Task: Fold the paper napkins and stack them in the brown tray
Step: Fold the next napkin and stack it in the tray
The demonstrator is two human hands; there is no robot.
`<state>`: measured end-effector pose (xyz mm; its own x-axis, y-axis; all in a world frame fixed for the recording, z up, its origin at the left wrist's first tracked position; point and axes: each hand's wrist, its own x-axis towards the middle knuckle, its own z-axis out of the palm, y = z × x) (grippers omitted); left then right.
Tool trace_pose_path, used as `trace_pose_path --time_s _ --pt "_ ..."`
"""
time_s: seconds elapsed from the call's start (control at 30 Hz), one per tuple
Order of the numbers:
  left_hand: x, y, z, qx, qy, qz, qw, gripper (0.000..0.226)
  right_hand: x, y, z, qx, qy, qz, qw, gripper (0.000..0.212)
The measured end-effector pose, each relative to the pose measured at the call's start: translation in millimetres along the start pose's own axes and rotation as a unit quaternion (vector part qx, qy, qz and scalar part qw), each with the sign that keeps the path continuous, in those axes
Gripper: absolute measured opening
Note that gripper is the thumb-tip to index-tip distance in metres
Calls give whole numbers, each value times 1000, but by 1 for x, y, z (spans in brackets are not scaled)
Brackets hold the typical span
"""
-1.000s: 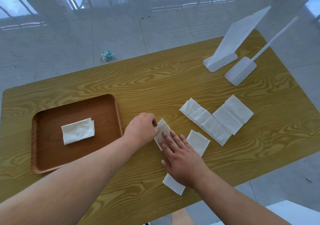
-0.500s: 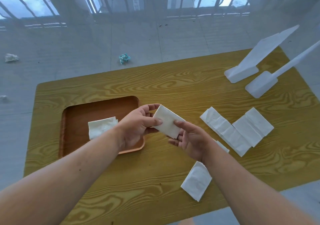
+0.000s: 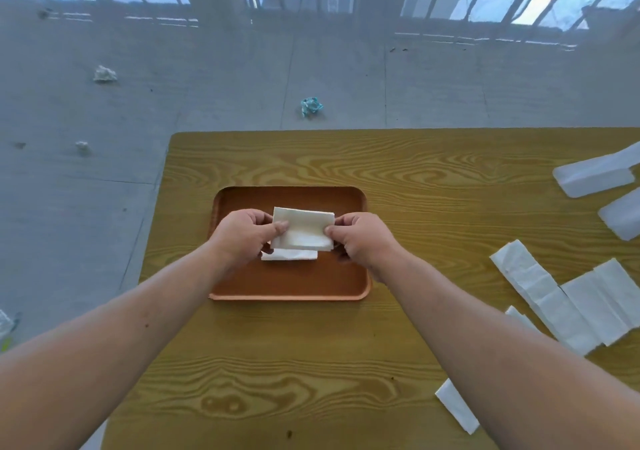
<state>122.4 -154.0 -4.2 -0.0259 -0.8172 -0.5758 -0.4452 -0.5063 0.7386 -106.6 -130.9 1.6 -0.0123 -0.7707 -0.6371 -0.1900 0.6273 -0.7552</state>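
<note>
Both hands hold one folded white napkin [image 3: 302, 228] just above the brown tray [image 3: 291, 290]. My left hand [image 3: 245, 235] pinches its left end and my right hand [image 3: 360, 238] pinches its right end. Under it, another folded napkin [image 3: 289, 255] lies flat in the tray, mostly hidden by the held one. Unfolded white napkins [image 3: 561, 297] lie spread on the wooden table [image 3: 311, 363] to the right, and one more napkin [image 3: 456, 405] lies near my right forearm.
Two white plastic stands [image 3: 594, 179] sit at the table's far right edge. Crumpled scraps, one teal [image 3: 311, 106] and one white [image 3: 104, 74], lie on the grey floor beyond the table. The table's left edge is close to the tray.
Both hands lifted the folded napkin off the table and carried it left, over the tray and above the napkin lying there. The camera view swung left with them.
</note>
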Motion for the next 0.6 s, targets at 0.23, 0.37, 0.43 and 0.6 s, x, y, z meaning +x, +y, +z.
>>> trace_pose_path --time_s 0.23,0.37,0.43,0.6 --pt "16 -31 -13 110 24 -19 993 24 21 -2 28 -254 28 -42 966 23" --pt "20 -30 -13 251 42 -8 967 31 21 -2 32 -337 41 -60 939 26" --pt "19 -27 -12 294 51 0 954 31 22 -1 34 -360 51 -66 929 25" --pt "16 -22 -8 344 66 13 936 34 24 4 39 -404 65 -78 909 23"
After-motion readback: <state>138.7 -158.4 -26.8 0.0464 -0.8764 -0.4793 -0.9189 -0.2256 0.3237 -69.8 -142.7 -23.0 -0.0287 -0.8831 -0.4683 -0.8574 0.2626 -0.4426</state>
